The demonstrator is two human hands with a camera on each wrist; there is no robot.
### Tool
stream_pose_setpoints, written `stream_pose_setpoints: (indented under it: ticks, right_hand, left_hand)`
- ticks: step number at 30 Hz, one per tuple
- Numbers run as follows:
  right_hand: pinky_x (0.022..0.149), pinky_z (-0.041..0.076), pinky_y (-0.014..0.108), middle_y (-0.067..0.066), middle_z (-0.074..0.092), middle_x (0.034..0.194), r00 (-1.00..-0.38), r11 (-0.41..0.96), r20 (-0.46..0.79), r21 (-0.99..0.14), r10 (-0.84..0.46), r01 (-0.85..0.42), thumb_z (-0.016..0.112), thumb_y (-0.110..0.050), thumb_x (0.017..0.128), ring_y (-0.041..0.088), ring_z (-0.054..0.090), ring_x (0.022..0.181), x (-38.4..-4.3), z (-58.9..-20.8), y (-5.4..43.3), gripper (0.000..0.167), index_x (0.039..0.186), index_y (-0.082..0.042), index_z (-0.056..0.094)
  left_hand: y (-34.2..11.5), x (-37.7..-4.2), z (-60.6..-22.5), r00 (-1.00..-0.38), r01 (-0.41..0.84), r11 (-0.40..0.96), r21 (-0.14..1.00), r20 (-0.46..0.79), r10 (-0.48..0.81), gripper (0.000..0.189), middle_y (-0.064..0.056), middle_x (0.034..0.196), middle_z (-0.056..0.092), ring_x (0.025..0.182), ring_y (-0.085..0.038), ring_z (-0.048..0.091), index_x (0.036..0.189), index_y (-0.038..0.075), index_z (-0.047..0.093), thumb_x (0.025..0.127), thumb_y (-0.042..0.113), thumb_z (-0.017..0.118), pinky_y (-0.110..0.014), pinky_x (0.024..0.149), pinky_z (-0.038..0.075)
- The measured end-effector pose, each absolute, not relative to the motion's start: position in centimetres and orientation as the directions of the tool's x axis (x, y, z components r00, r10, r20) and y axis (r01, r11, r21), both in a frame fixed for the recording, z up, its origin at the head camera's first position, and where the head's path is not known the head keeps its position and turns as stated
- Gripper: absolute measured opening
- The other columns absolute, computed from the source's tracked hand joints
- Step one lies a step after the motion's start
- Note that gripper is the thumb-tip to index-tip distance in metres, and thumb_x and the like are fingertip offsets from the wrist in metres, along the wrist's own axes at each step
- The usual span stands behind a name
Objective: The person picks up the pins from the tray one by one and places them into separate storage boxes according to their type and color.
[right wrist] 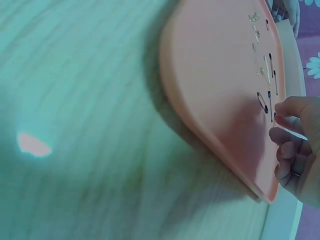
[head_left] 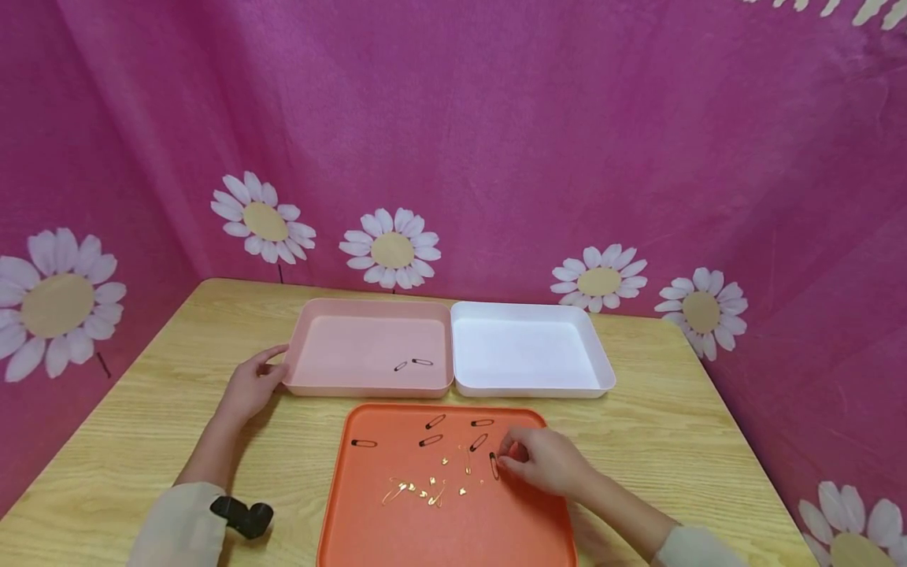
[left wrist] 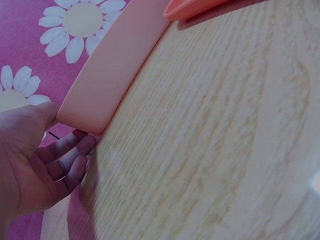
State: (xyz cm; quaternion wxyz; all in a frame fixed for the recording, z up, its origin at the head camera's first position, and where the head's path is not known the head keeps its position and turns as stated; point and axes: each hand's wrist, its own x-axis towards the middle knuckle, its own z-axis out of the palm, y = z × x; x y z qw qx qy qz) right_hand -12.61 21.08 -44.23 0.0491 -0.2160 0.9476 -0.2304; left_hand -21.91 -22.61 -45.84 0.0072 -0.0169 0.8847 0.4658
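Several black safety pins (head_left: 430, 440) lie across the upper part of an orange tray (head_left: 397, 543), with small gold-coloured pins (head_left: 435, 498) clustered below them. My right hand (head_left: 549, 463) is over the tray's right side. Its thumb and index fingertips are right beside one upright-lying black safety pin (head_left: 494, 466), with a gap between them in the right wrist view. At the left end of a pink tray (head_left: 368, 391), my left hand (head_left: 251, 384) touches the wall with thumb and relaxed fingers. Two black safety pins (head_left: 422, 362) lie inside that pink tray.
A white tray (head_left: 534, 392) stands against the pink tray's right side, both behind the orange one. All rest on a wood-grain table (head_left: 659, 441). A flowered magenta cloth (head_left: 489, 157) hangs behind and beside the table. A black device (head_left: 242, 516) is on the left sleeve.
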Motion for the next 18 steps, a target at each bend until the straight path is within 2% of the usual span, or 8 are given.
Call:
stream_pose_setpoints:
  ticks: [11,18]
  right_hand:
    - [0.056,0.039,0.020,-0.018,0.056,0.065,-0.917,0.846,0.044,-0.369,-0.396,-0.384,0.070,-0.032,0.081,-0.003,0.046,0.059,-11.2,-45.4,21.0,0.010,0.079,-0.025,0.062]
    - [0.056,0.039,0.020,-0.017,0.055,0.065,-0.935,0.869,0.031,-0.359,-0.354,-0.341,0.072,-0.038,0.078,-0.002,0.046,0.060,-11.1,-45.3,20.7,0.016,0.080,-0.024,0.063]
  left_hand:
    - [-22.6,-21.9,-45.8,-0.999,-0.054,0.560,0.827,-0.046,-0.029,0.046,-0.030,0.115,0.060,0.076,-0.002,0.058,0.139,0.002,0.041,0.097,0.020,0.048,-0.015,0.067,0.043]
    - [-22.5,-21.9,-45.8,-0.998,-0.064,0.572,0.818,-0.053,-0.037,0.046,-0.029,0.116,0.060,0.079,-0.004,0.058,0.139,0.003,0.042,0.097,0.021,0.048,-0.015,0.069,0.041]
